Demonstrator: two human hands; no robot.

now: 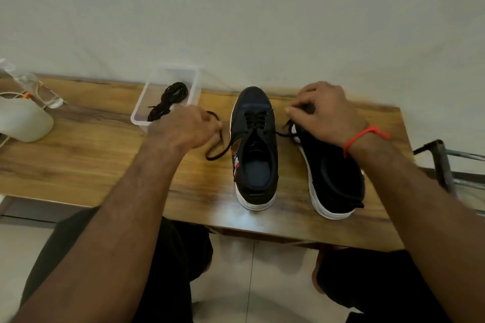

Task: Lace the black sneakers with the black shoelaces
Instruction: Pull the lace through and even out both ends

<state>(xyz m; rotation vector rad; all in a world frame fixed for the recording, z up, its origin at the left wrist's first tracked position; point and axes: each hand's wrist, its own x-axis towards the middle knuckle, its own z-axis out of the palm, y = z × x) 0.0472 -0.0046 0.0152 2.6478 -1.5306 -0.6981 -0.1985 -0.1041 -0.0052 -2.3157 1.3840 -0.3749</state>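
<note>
Two black sneakers with white soles stand side by side on the wooden table [91,155]. The left sneaker [256,149] has a black shoelace [258,119] threaded through its front eyelets. My left hand [183,130] grips the lace's left end, which loops on the table [219,149]. My right hand [322,113] pinches the lace's right end above the toe of the right sneaker [336,178], and the lace runs taut from the eyelets to it. A second black shoelace [169,101] lies bundled in a clear plastic tray [194,81].
A white rounded object [23,120] with a cable and a clear plastic bottle [29,81] sit at the table's left end. A metal frame [446,162] stands off the right edge. The wall rises directly behind the table. My knees are under the front edge.
</note>
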